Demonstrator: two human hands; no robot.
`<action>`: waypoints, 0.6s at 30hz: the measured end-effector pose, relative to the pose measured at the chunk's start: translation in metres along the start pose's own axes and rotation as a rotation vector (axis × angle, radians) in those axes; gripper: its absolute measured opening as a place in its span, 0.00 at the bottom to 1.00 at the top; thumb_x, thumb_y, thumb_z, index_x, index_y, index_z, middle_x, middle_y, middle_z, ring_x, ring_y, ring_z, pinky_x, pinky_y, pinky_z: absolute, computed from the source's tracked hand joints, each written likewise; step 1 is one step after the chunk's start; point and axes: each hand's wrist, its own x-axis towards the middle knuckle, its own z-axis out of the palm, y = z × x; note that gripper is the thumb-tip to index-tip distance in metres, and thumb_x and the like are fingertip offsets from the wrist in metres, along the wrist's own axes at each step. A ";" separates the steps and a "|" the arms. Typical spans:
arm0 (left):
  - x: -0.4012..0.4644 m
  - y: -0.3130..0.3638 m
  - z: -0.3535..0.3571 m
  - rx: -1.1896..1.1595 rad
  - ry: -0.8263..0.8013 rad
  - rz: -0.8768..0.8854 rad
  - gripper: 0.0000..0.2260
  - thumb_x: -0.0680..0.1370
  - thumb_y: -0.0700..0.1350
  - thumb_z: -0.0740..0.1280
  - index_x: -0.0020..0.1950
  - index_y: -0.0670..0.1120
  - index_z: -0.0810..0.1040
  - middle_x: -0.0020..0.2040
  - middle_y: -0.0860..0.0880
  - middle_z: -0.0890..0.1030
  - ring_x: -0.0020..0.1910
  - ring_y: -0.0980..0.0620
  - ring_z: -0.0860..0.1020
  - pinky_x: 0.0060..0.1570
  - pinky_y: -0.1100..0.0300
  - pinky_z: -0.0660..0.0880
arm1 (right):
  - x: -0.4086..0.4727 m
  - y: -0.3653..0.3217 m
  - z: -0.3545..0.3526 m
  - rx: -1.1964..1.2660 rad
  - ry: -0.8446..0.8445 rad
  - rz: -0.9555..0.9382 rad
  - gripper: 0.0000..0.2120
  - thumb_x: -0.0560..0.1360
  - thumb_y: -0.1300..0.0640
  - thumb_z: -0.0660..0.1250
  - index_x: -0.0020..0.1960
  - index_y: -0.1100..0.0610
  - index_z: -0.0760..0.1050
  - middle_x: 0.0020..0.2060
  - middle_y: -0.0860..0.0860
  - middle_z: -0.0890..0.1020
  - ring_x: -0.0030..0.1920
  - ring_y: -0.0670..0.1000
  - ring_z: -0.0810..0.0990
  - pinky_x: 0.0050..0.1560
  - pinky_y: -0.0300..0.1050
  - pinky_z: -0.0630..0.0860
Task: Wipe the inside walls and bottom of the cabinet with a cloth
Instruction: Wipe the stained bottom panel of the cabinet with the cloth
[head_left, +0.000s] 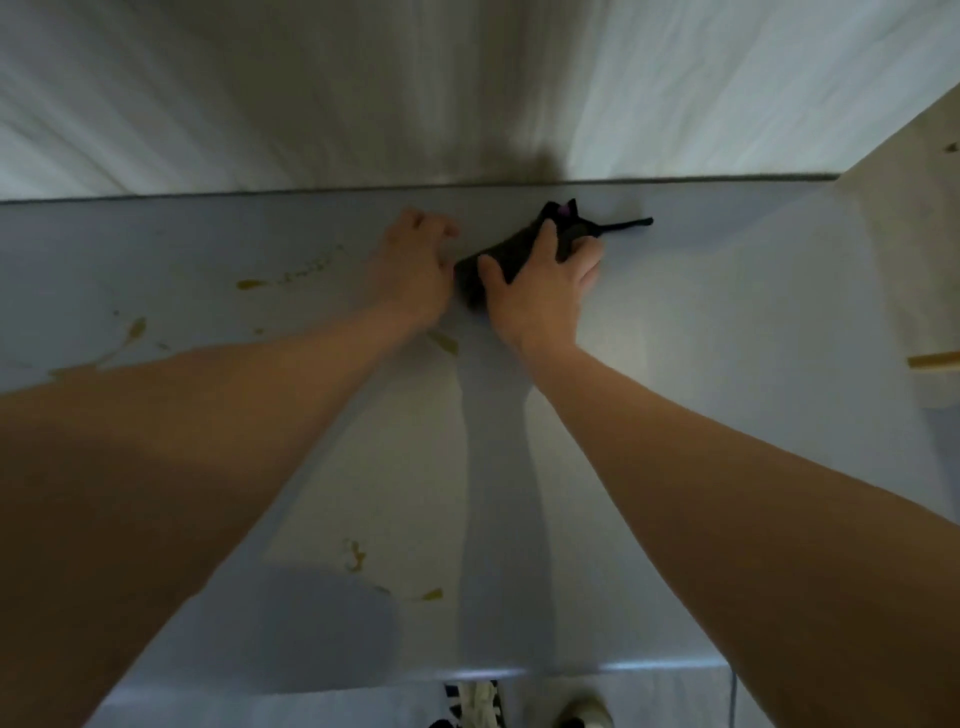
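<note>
Deep inside, the right hand (540, 280) presses a dark cloth (511, 249) onto the cabinet bottom (727, 322), fingers clamped over it; the left hand (415, 265) rests loosely curled, empty; next, sweep left toward the yellow stains (249, 283)

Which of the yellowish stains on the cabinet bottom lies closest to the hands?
The short streak just below the left hand's wrist, between the two forearms; the other stains sit farther left or nearer the front edge.

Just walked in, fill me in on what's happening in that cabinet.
A person reaches both bare arms into the cabinet. The right hand presses a dark cloth on the cabinet bottom near the back wall. The left hand rests beside it. Yellowish stains remain on the left.
</note>
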 end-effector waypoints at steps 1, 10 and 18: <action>-0.003 -0.010 -0.002 0.051 -0.015 -0.013 0.19 0.75 0.35 0.62 0.67 0.41 0.71 0.67 0.39 0.68 0.63 0.40 0.69 0.63 0.50 0.67 | 0.002 -0.002 0.006 -0.050 -0.012 0.027 0.37 0.77 0.44 0.63 0.77 0.56 0.49 0.73 0.59 0.47 0.72 0.60 0.49 0.67 0.49 0.63; -0.003 -0.044 -0.012 0.223 -0.182 -0.040 0.25 0.80 0.46 0.63 0.75 0.43 0.61 0.76 0.42 0.58 0.73 0.41 0.60 0.71 0.55 0.53 | 0.052 0.024 -0.026 -0.210 0.007 -0.014 0.25 0.77 0.57 0.63 0.72 0.57 0.62 0.74 0.57 0.46 0.71 0.60 0.52 0.69 0.49 0.60; 0.005 -0.034 -0.019 0.250 -0.227 -0.093 0.25 0.79 0.45 0.63 0.75 0.45 0.62 0.76 0.45 0.58 0.70 0.42 0.66 0.67 0.59 0.59 | 0.062 -0.010 -0.017 -0.239 -0.114 -0.032 0.29 0.74 0.61 0.63 0.74 0.57 0.60 0.75 0.58 0.49 0.74 0.59 0.49 0.74 0.50 0.51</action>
